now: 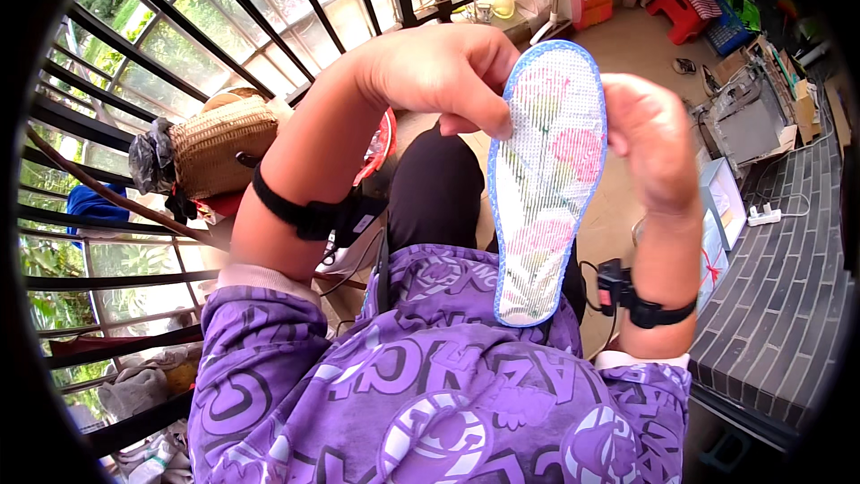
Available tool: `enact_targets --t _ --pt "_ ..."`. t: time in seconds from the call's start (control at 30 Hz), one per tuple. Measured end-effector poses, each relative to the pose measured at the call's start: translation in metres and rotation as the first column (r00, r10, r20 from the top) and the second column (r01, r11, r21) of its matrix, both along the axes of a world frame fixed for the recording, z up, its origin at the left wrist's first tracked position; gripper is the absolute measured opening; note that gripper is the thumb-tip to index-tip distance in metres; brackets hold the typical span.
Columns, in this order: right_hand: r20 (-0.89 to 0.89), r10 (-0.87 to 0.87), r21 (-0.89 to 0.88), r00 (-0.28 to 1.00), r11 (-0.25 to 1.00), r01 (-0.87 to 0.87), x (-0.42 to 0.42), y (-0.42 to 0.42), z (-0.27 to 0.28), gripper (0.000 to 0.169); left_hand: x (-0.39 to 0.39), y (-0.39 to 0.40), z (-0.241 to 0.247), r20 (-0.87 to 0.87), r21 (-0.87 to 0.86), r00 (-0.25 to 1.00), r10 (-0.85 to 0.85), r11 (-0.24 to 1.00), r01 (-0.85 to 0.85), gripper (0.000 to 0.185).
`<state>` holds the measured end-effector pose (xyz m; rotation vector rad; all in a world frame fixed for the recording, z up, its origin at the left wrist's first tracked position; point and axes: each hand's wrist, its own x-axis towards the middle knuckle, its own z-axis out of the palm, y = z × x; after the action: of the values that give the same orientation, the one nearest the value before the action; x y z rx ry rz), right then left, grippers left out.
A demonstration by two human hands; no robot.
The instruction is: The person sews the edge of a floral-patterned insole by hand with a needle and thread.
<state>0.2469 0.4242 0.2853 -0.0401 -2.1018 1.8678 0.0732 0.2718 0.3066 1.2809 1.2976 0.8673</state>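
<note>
An embroidered shoe insole hangs upright in front of my body, its broad end at the top. It has pink and green flower stitching on white mesh and a blue bound edge. My left hand grips its upper left edge, thumb on the near face and the other fingers partly behind. My right hand is at the upper right edge with curled fingers, slightly blurred. Its fingertips are partly hidden by the insole, so whether it holds something there cannot be told. No needle or thread can be made out.
A black barred railing runs along the left, with a woven basket beside it. To the right are a grey brick-patterned surface, a white power strip and an open box. A red stool stands at the back.
</note>
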Motion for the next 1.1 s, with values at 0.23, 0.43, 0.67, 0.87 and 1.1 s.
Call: enact_targets --t 0.23,0.43,0.67,0.87,1.1 --pt "-0.128 -0.221 -0.545 0.967 0.83 0.118 0.005 -0.027 -0.015 0.026 0.031 -0.017 -0.014 0.202 0.195 0.896 0.396 0.88 -0.433 0.016" --pt "-0.12 -0.289 -0.563 0.95 0.808 0.175 0.014 -0.036 -0.027 0.026 0.065 -0.026 -0.037 0.473 0.163 0.726 0.5 0.76 -0.629 0.013" --pt "-0.156 -0.312 -0.461 0.937 0.862 0.21 0.02 -0.028 -0.027 0.021 0.073 -0.03 -0.027 0.526 0.152 0.657 0.54 0.7 -0.698 0.011" --pt "-0.303 -0.502 -0.103 0.81 0.862 0.496 0.025 -0.017 -0.004 0.024 0.077 -0.038 -0.029 0.555 0.089 0.618 0.557 0.699 -0.71 0.01" --pt "-0.329 -0.417 0.245 0.847 0.829 0.503 0.042 -0.042 0.015 0.01 0.086 -0.04 -0.038 0.579 0.028 0.598 0.554 0.72 -0.694 0.011"
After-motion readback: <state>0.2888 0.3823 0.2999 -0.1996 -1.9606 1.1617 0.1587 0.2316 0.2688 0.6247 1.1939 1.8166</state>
